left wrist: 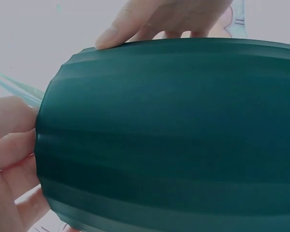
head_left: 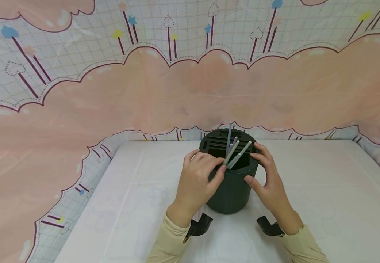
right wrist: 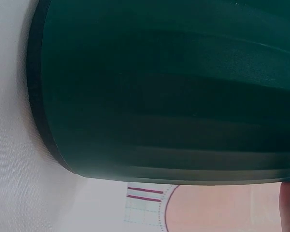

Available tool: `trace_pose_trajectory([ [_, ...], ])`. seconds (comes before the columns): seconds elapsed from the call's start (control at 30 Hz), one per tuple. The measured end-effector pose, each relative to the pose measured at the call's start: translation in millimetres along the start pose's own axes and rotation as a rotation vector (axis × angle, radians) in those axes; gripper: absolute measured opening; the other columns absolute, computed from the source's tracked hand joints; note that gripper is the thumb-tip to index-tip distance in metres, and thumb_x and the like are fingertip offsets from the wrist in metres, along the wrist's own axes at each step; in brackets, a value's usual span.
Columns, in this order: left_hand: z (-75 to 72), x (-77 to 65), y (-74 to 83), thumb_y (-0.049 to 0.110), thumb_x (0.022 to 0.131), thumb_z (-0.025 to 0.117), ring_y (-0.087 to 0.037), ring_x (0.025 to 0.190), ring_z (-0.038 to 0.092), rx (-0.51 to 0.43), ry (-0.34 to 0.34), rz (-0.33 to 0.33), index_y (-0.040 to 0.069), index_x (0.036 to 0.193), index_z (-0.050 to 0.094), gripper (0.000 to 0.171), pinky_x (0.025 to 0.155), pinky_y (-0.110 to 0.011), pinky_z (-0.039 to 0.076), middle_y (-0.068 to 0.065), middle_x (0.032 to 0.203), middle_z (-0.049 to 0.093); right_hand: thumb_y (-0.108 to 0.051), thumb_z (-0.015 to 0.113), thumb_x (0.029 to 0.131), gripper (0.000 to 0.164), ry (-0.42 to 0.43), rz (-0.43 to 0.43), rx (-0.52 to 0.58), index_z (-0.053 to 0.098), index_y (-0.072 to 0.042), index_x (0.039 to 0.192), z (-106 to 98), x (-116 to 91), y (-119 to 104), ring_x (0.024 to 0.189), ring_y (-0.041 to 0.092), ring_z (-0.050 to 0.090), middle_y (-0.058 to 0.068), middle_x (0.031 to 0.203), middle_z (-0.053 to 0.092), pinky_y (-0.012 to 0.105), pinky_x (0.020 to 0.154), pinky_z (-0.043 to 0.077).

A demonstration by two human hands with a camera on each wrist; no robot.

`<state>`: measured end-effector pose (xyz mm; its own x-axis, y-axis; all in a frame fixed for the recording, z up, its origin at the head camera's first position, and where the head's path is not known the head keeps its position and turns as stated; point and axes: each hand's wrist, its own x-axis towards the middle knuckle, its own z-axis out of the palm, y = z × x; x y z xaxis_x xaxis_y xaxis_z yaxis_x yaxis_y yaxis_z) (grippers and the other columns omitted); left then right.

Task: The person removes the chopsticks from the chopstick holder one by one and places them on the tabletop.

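So the left hand [head_left: 199, 175] looks to be pinching one pale stick [head_left: 231, 152] between thumb and fingertips, right at the rim of a dark green holder [head_left: 230, 191], and the right hand [head_left: 272, 182] is spreading its fingers and thumb around the holder's other side. The holder's standing upright on the white tabletop [head_left: 137, 204], sitting right between the two hands. The other sticks [head_left: 240, 154] are leaning just past the left fingertips, inside the opening, and the slotted top section [head_left: 224, 135] is lying beyond them. My guess: the stick is being super light and fairly stiff, maybe a bit slick, so I'd be pinching it up near the free end, away from its neighbors. The holder's looking like rigid plastic, probably light and a bit tippy, so I'd be bracing it at the rim like that right hand's doing. As for branding, I'm not seeing any logo, label or readable text on it; the backdrop cloth [head_left: 176, 91] behind the hands is only showing candle and star drawings.
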<state>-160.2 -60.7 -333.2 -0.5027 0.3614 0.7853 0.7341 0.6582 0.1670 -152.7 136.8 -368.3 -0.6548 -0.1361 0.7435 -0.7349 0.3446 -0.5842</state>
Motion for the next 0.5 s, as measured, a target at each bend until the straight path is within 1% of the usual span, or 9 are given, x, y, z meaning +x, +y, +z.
trace_pose_trajectory([
  [0.13, 1.3, 0.8, -0.5, 0.018, 0.084, 0.058, -0.012, 0.086, 0.054, 0.000, 0.018, 0.019, 0.012, 0.093, 0.067, 0.014, 0.095, -0.040, 0.033, 0.005, 0.086, 0.063, -0.023, 0.061, 0.085, 0.052, 0.001, 0.000, -0.004, 0.041, 0.005, 0.123, -0.6, -0.3, 0.4, 0.126, 0.026, 0.030, 0.020, 0.139, 0.027, 0.020, 0.100, 0.024],
  [0.23, 0.5, 1.6, -0.2, 0.016, 0.084, 0.059, -0.013, 0.086, 0.054, -0.034, 0.034, 0.016, 0.011, 0.094, 0.066, 0.013, 0.092, -0.035, 0.036, 0.004, 0.088, 0.062, -0.024, 0.061, 0.085, 0.052, 0.000, 0.006, -0.014, 0.041, 0.005, 0.123, -0.4, -0.8, 0.5, 0.127, 0.027, 0.028, 0.019, 0.139, 0.027, 0.021, 0.100, 0.023],
  [0.33, -2.2, 2.3, 0.7, 0.016, 0.085, 0.058, -0.011, 0.084, 0.053, -0.097, 0.052, -0.014, 0.011, 0.095, 0.065, 0.012, 0.083, -0.027, 0.041, 0.004, 0.089, 0.061, -0.022, 0.062, 0.084, 0.052, -0.005, 0.017, -0.021, 0.041, 0.004, 0.124, -0.4, -0.8, -0.2, 0.128, 0.028, 0.026, 0.018, 0.140, 0.027, 0.022, 0.101, 0.023],
  [0.4, -4.4, 2.9, 1.5, 0.015, 0.086, 0.058, -0.009, 0.082, 0.052, -0.150, 0.063, -0.042, 0.012, 0.095, 0.064, 0.012, 0.076, -0.022, 0.042, 0.005, 0.090, 0.061, -0.021, 0.063, 0.084, 0.051, -0.009, 0.024, -0.024, 0.041, 0.004, 0.124, -0.5, 0.0, -0.9, 0.129, 0.028, 0.024, 0.018, 0.140, 0.027, 0.024, 0.101, 0.023],
  [0.47, -6.2, 3.4, 2.7, 0.015, 0.087, 0.057, -0.008, 0.081, 0.052, -0.201, 0.069, -0.060, 0.012, 0.095, 0.063, 0.010, 0.072, -0.020, 0.042, 0.005, 0.090, 0.061, -0.020, 0.063, 0.084, 0.051, -0.011, 0.031, -0.027, 0.041, 0.004, 0.124, -0.7, -0.5, -1.2, 0.130, 0.029, 0.023, 0.018, 0.140, 0.027, 0.029, 0.103, 0.024],
  [0.5, -7.2, 3.7, 3.6, 0.014, 0.087, 0.057, -0.008, 0.081, 0.052, -0.225, 0.070, -0.066, 0.012, 0.094, 0.063, 0.009, 0.072, -0.019, 0.042, 0.005, 0.091, 0.061, -0.020, 0.063, 0.084, 0.051, -0.012, 0.036, -0.030, 0.041, 0.003, 0.124, -0.9, -0.7, -1.1, 0.130, 0.029, 0.023, 0.018, 0.140, 0.027, 0.030, 0.103, 0.023],
])
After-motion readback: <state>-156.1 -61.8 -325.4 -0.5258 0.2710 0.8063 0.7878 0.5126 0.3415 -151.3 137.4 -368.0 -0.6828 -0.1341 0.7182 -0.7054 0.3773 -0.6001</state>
